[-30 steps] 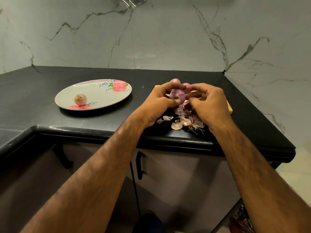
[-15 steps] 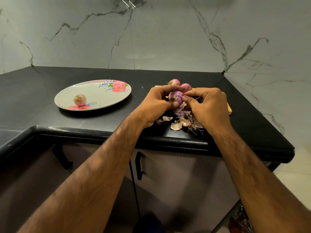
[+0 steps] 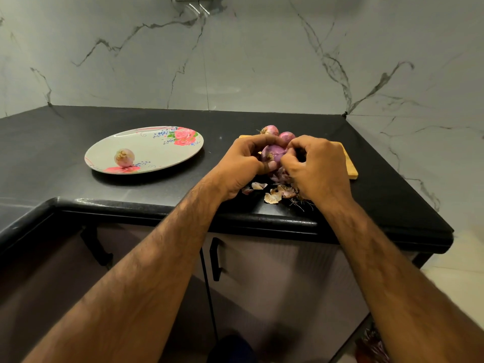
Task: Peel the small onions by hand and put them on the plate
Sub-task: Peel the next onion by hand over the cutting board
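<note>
My left hand [image 3: 242, 166] grips a small purple onion [image 3: 273, 153] above the counter, fingers curled over its top and thumb under it. My right hand [image 3: 318, 167] pinches at the onion's right side, fingertips on its skin. Two more unpeeled onions [image 3: 269, 130] [image 3: 286, 137] lie just behind my hands on a wooden board [image 3: 349, 163]. A pale peeled onion [image 3: 124, 158] sits on the floral plate [image 3: 157, 150] to the left.
Loose onion skins and roots [image 3: 273, 196] lie on the black counter [image 3: 78, 132] below my hands, close to its front edge. Marble walls close the back and right. Cabinet doors with black handles [image 3: 215, 259] are under the counter.
My right hand's fingers have shifted from the onion's underside to its right side, curling tighter. The onion has turned slightly in my left hand. Both hands stay in the same spot.
</note>
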